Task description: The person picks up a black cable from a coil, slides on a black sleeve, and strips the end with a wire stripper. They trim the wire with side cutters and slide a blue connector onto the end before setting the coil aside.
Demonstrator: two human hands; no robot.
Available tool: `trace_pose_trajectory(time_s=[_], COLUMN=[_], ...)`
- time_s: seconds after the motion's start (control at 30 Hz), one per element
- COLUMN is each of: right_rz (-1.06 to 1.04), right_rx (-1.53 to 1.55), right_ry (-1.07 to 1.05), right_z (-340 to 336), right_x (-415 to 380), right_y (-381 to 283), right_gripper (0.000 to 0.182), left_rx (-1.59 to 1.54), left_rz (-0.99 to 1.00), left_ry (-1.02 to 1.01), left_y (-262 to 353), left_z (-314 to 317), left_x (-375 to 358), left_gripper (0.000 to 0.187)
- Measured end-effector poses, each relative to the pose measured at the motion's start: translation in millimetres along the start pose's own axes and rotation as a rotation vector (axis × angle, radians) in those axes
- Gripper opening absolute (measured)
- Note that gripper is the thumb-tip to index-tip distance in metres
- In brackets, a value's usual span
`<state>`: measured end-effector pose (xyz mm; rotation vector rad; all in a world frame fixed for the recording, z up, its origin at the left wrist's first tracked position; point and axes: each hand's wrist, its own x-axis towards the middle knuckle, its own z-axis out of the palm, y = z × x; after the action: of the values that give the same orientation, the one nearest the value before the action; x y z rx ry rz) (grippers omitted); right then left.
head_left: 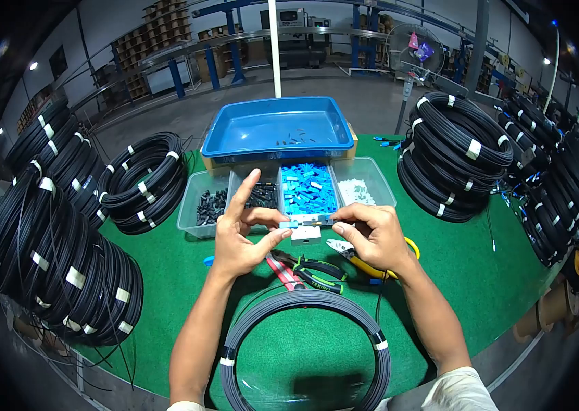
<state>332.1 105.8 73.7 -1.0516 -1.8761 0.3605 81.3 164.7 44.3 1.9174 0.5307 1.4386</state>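
My left hand (pixel 238 241) pinches a small light-blue connector housing (pixel 286 225) between thumb and fingertips, with its index finger raised. My right hand (pixel 375 238) grips a slim black connector body (pixel 322 222) by its right end. The two parts are held in line, close together; whether they touch is too small to tell. Just below them sits a white block (pixel 306 236). Black-and-green pliers (pixel 320 268), a red tool (pixel 281 270) and a yellow-handled cutting tool (pixel 345 251) lie under my hands. Nearest me rests a black cable coil (pixel 303 299) with white tape bands.
Clear bins hold black parts (pixel 212 207), blue housings (pixel 306 188) and white pieces (pixel 356 192). Behind them stands a blue tray (pixel 275 127) with several small dark bits. Cable coils are stacked left (pixel 63 274) and right (pixel 460 157) on the green table (pixel 454 294).
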Motion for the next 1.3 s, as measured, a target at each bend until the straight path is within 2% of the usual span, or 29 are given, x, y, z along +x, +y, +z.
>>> trace_pose_trajectory(time_s=[0.13,0.3,0.37,0.5,0.57,0.63,0.7,0.77,0.8,0.83,0.9,0.97,1.0,1.1,1.13,1.3], right_rz=[-0.067,-0.053,-0.14,-0.048,0.045,0.025,-0.083,-0.035,0.016,-0.021,-0.114,-0.101,-0.095,-0.144,-0.145,-0.217], right_rx=[0.02,0.019,-0.013,0.022,0.129,0.132,0.004,-0.022,-0.045,-0.041,-0.074,-0.064,-0.055,-0.078,-0.077,-0.067], right_ry=[0.027,0.034,-0.005,-0.067,-0.006,0.035,-0.069,-0.066,-0.062,-0.039,0.004,0.011,0.017,0.038,0.036,0.116], right_z=[3.4,4.2,3.6,12.1,12.5,9.8,3.0,1.6,2.9,4.3,7.9,8.0,8.0,9.0,10.9,22.4], right_x=[-2.2,-4.2,-3.8,-7.4,-6.0,-3.5,-1.6,-2.6,-6.0,-5.0,-5.7,-7.6,-8.3,-9.1,-10.2,-11.3], right_y=[0.8,-0.6,-0.8,4.1,4.4,6.7,6.7,1.7,-1.1,-2.8,0.7,-0.6,-1.8,-5.9,-6.2,-1.9], right_gripper=[0.011,0.011,0.011,0.013,0.014,0.014,0.013,0.013,0.013,0.012,0.013,0.014,0.015,0.017,0.017,0.018], left_rx=[-0.102,0.106,0.091,0.119,0.022,-0.001,-0.012,-0.026,-0.051,-0.074,-0.072,0.002,-0.008,0.068,0.018,0.054], left_rz=[-0.006,0.065,0.042,0.045,-0.007,-0.046,-0.035,-0.033,-0.107,-0.176,-0.217,-0.129,-0.104,-0.071,-0.09,-0.155], left_ry=[0.027,-0.046,-0.062,-0.141,-0.103,-0.088,-0.063,-0.036,-0.056,-0.078,-0.077,-0.122,-0.101,-0.17,-0.128,-0.17], left_y=[8.1,10.0,11.7,15.7,14.0,12.6,12.0,12.5,14.2,16.4,19.3,18.6,19.2,26.2,29.6,35.8], left_z=[2.5,0.7,3.5,8.2,8.0,7.8,13.1,16.1,16.5,16.9,17.3,16.3,18.1,15.8,18.6,12.9], left_x=[-0.8,0.4,-0.6,-1.3,-2.7,-3.6,-3.3,-2.9,-2.5,-2.5,-3.1,-2.6,-3.0,-0.5,0.0,2.0], left_gripper=[0.104,0.102,0.101,0.098,0.095,0.094,0.09,0.087,0.089,0.091,0.085,0.079,0.07,0.062,0.052,0.051])
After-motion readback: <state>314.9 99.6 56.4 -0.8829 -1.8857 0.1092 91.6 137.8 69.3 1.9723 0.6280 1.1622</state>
